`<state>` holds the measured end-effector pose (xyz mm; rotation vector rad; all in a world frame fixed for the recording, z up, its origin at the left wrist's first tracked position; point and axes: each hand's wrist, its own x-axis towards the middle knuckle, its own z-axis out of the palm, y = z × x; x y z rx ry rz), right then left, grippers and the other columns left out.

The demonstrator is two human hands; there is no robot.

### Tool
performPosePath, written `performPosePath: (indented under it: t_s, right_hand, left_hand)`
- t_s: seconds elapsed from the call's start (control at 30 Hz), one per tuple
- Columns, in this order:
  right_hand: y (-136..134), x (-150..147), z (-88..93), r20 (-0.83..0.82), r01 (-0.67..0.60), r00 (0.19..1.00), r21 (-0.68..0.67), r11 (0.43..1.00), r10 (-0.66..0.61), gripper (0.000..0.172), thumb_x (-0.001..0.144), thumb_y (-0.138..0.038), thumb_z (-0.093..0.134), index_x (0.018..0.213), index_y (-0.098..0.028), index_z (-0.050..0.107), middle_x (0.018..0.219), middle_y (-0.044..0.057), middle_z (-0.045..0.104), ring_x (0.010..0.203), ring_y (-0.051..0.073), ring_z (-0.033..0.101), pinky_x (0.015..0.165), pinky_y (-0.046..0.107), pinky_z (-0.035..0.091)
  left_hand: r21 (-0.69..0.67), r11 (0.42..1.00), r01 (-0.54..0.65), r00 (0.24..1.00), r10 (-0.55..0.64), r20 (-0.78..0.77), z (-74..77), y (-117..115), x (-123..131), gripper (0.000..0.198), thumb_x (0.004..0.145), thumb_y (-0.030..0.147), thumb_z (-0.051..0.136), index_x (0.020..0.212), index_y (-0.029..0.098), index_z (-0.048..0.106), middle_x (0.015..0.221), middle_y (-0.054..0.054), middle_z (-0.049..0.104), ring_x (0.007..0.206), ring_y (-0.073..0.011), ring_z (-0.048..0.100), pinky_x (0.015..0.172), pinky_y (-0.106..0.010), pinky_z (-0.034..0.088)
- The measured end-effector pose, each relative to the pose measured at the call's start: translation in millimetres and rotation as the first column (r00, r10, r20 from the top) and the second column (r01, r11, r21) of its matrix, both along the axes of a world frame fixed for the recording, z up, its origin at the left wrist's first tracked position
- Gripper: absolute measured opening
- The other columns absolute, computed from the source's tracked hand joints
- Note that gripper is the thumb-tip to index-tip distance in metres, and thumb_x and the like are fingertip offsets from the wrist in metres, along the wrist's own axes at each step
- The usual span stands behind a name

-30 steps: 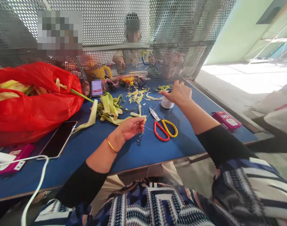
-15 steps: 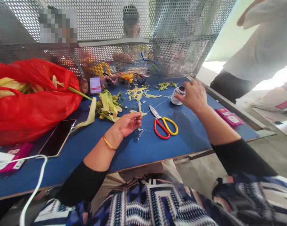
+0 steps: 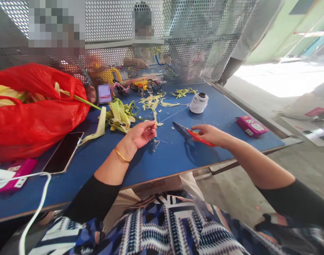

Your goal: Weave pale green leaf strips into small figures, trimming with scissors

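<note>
Between thumb and fingertips, my left hand (image 3: 143, 134) pinches a small pale corn husk piece (image 3: 157, 119) with white thread at it. The thread (image 3: 172, 115) runs taut up to the right to a white spool (image 3: 198, 103), which stands upright on the table. My right hand (image 3: 211, 135) is wrapped round the red and yellow handles of the scissors (image 3: 181, 129). The blades are lifted off the table and point left toward my left hand. Loose thread ends (image 3: 155, 142) lie below my left hand.
A red plastic bag (image 3: 42, 117) of husks bulges at the left, beside a phone (image 3: 63, 153). Husk strips (image 3: 151, 101) and a leafy husk pile (image 3: 120, 115) lie behind my left hand. A pink pack (image 3: 251, 126) sits at the right edge. Perforated metal screen (image 3: 108, 21) borders the back.
My right hand has left the thread spool and come down toward me. It has picked up the scissors from the table. My left hand keeps its pinch.
</note>
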<state>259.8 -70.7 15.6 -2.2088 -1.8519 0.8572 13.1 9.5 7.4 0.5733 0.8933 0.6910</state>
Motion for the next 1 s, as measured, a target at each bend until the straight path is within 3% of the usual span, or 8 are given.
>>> performPosePath:
  t_s: [0.1,0.2,0.4,0.53,0.67,0.8,0.9,1.0]
  right_hand:
    - [-13.4,16.3,-3.2,-0.346,0.076,0.934,-0.041,0.996,-0.085,0.062,0.071,-0.059,0.071,0.117,-0.018,0.068,0.074,0.001,0.064,0.063,0.015,0.056,0.057,0.028,0.047]
    - [-22.4,20.7,-4.2,-0.51,0.049,0.859,-0.003,0.999,-0.044,0.068,0.062,-0.064,0.075,0.112,-0.019,0.069,0.073,0.0,0.062,0.064,0.013,0.054,0.06,0.028,0.049]
    - [-10.9,13.4,5.6,-0.616,-0.016,0.788,-0.026,1.0,-0.004,0.054,0.063,-0.066,0.073,0.086,-0.017,0.065,0.063,-0.003,0.052,0.056,0.011,0.047,0.049,0.024,0.04]
    - [3.7,3.5,5.1,-0.69,0.079,0.717,-0.061,0.995,-0.099,0.046,0.066,-0.06,0.074,0.07,-0.018,0.057,0.064,-0.001,0.055,0.052,0.009,0.048,0.045,0.022,0.039]
    - [15.6,-3.9,1.8,-0.693,0.142,0.7,-0.103,0.985,-0.173,0.049,0.058,-0.059,0.082,0.071,-0.017,0.06,0.06,-0.002,0.056,0.047,0.008,0.048,0.044,0.022,0.039]
    - [23.8,-4.9,-3.3,-0.513,0.134,0.85,-0.007,0.991,-0.119,0.051,0.058,-0.064,0.079,0.075,-0.018,0.066,0.055,-0.002,0.054,0.044,0.01,0.045,0.043,0.025,0.035]
    - [25.2,-6.6,-8.3,-0.023,-0.002,1.0,0.154,0.988,0.005,0.043,0.075,-0.061,0.067,0.088,-0.02,0.071,0.065,0.003,0.063,0.058,0.018,0.058,0.051,0.027,0.037]
    - [21.9,-12.2,-11.6,0.434,-0.103,0.9,0.154,0.983,0.026,0.038,0.087,-0.049,0.054,0.104,-0.018,0.069,0.084,0.012,0.072,0.077,0.028,0.068,0.057,0.031,0.04]
  left_hand:
    - [0.0,1.0,0.002,1.0,-0.002,0.009,-0.9,-0.9,0.5,0.028,0.093,0.009,0.051,0.066,0.01,0.059,0.054,-0.001,0.06,0.04,-0.0058,0.054,0.043,-0.016,0.051]
    - [0.001,1.0,-0.005,1.0,0.005,0.003,-1.1,-2.0,1.1,0.026,0.091,0.008,0.053,0.066,0.009,0.059,0.054,-0.001,0.06,0.04,-0.0062,0.054,0.044,-0.017,0.052]
    - [0.001,1.0,-0.002,1.0,0.002,-0.01,-0.1,-3.3,1.9,0.029,0.093,0.008,0.05,0.065,0.01,0.058,0.053,0.0,0.059,0.04,-0.005,0.053,0.043,-0.016,0.051]
    - [0.006,1.0,0.002,0.999,-0.002,-0.046,-0.6,-4.6,3.7,0.03,0.093,0.008,0.05,0.064,0.009,0.058,0.054,-0.001,0.059,0.04,-0.0052,0.053,0.044,-0.016,0.051]
    - [0.004,1.0,-0.003,0.999,0.003,-0.044,-1.4,-6.6,5.2,0.029,0.092,0.008,0.052,0.064,0.009,0.059,0.055,-0.002,0.059,0.04,-0.0059,0.053,0.043,-0.017,0.051]
    - [0.005,1.0,0.015,0.999,-0.015,-0.045,-2.2,-7.2,5.3,0.03,0.092,0.008,0.052,0.063,0.009,0.06,0.055,-0.002,0.06,0.04,-0.0058,0.053,0.044,-0.017,0.051]
    - [0.007,1.0,0.022,0.999,-0.022,-0.033,-2.5,-7.0,4.7,0.029,0.091,0.008,0.054,0.063,0.009,0.061,0.055,-0.002,0.06,0.04,-0.0062,0.053,0.044,-0.018,0.051]
    - [0.019,0.999,0.046,0.999,-0.046,0.009,-1.4,-7.8,3.3,0.028,0.091,0.009,0.055,0.065,0.009,0.062,0.057,-0.002,0.06,0.042,-0.0064,0.054,0.045,-0.019,0.051]
